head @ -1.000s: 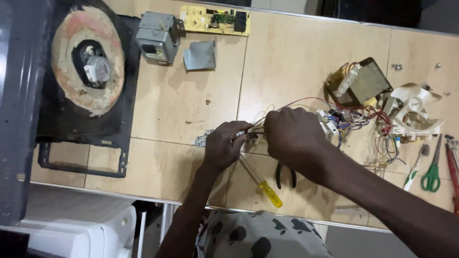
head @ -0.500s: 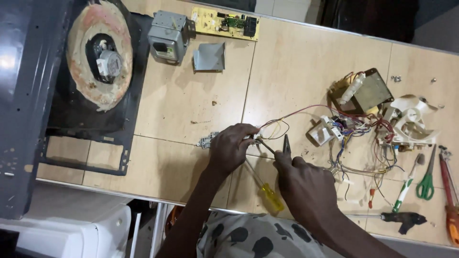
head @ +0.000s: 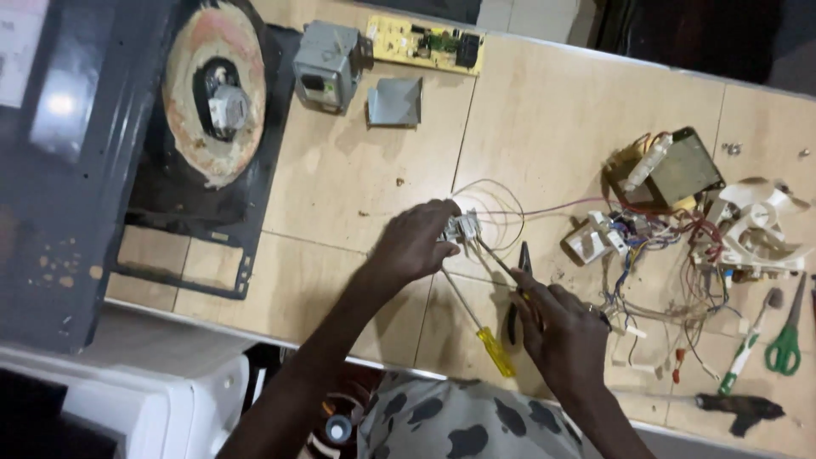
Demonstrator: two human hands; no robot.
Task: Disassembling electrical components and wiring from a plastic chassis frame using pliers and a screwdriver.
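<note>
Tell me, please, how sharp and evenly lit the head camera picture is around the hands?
Head view: left hand and white connector fairly sharp; right hand slightly soft; soft shadows on the table; glare patch on the dark panel at left.

A tan laminate table (head: 561,127) carries everything. Far left lie a grey metal box (head: 325,65) and yellow circuit board (head: 427,44); right, a transformer (head: 667,170), green scissors (head: 787,336); near, a yellow-handled screwdriver (head: 481,327).

Screwdriver (head: 480,327) between hands — on table (head: 357,187)
</note>
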